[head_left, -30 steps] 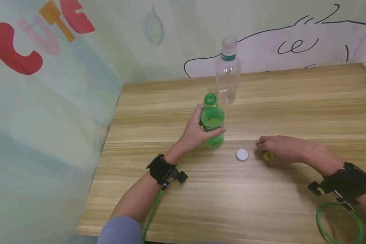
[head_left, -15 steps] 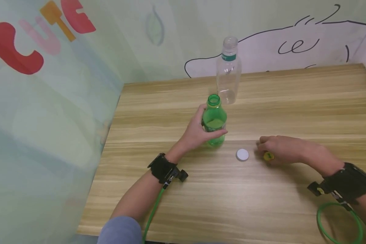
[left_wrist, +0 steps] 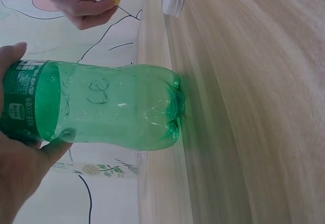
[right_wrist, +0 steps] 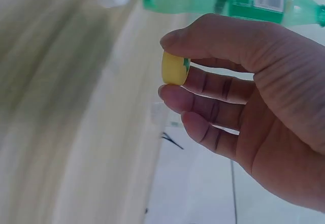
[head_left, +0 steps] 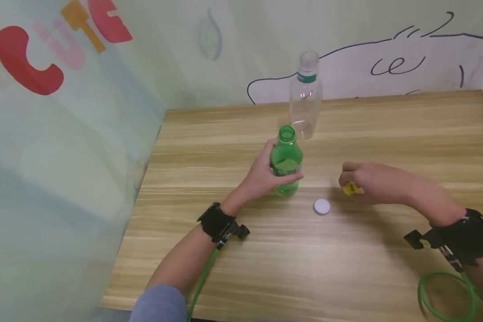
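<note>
My left hand (head_left: 260, 178) grips an uncapped green plastic bottle (head_left: 287, 155) round its label, thumb on the near side. The bottle stands upright, its base at the table in the left wrist view. To the right, my right hand (head_left: 382, 182) pinches a small yellow bottle cap (right_wrist: 174, 68) with a green mark between thumb and fingertips, held above the table. On the wood between the two hands lies a white screw cap (head_left: 321, 206).
A clear bottle (head_left: 306, 100) without a cap, with a green neck band, stands behind the green one. Walls with drawings border the wooden table (head_left: 290, 268) at the left and back. A green cable (head_left: 446, 273) runs from each wrist camera.
My right hand has lifted the yellow cap off the table and moved it up. My left hand and the green bottle have shifted only slightly to the right in view.
</note>
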Demonstrator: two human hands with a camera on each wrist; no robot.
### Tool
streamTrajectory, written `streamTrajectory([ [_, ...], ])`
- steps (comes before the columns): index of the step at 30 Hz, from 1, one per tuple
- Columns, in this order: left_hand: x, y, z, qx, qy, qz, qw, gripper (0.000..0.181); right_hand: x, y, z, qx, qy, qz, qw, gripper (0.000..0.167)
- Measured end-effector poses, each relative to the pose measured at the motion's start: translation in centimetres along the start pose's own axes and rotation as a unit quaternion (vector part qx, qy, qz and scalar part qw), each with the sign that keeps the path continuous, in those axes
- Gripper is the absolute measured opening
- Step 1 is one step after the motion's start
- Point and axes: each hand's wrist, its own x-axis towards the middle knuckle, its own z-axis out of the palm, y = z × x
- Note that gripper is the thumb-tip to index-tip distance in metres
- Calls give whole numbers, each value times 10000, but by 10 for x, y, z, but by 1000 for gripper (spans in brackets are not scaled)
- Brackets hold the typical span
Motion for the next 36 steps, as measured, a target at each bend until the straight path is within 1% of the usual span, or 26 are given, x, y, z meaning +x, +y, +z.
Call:
streamTrajectory([
  [5,1,-1,2,1,-30,37,10000,80,3,-4,-9,-78,197,-101,9997,29],
  [10,2,-2,2,36,-39,51,10000,79,7,-8,-15,-104,307,-167,9993,29],
  [15,2,-1,2,78,-27,107,9999,81,12,-10,-21,-158,533,-362,9978,29],
  [17,2,-2,2,93,-28,109,9999,81,14,-11,-24,-137,556,-379,9976,28],
  [23,2,-3,3,118,-51,97,9999,82,16,-15,-30,-113,461,-226,9986,28],
  [26,3,-3,3,145,-51,131,9998,81,15,-16,-33,-103,476,-224,9986,28],
  [33,2,-3,3,139,-24,106,9998,80,18,-20,-40,-18,674,-493,9965,28],
  [36,1,-3,2,100,5,79,9999,80,21,-22,-42,6,707,-512,9962,28],
])
